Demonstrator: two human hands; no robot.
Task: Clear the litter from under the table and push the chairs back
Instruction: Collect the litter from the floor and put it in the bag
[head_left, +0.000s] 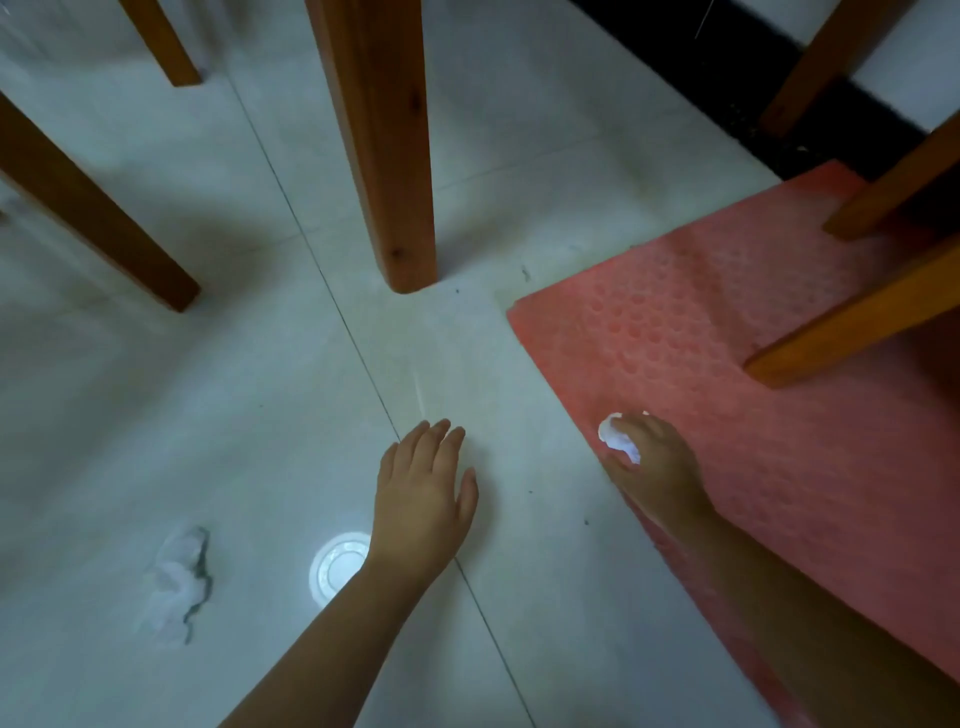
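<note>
My right hand (654, 465) rests on the near edge of a red foam mat (727, 338) with its fingers closed round a small white paper wad (618, 441). My left hand (426, 488) lies flat on the pale tiled floor (260, 415), fingers spread, holding nothing. A crumpled white tissue (176, 587) lies on the floor to the lower left. A clear plastic cup (335, 569) stands just left of my left wrist, partly hidden by the forearm.
A thick wooden table leg (384, 150) stands straight ahead. More wooden legs rise at the left (88, 208), top left (161, 41) and right (852, 322), the right ones on the mat. A dark strip (727, 88) runs along the far right.
</note>
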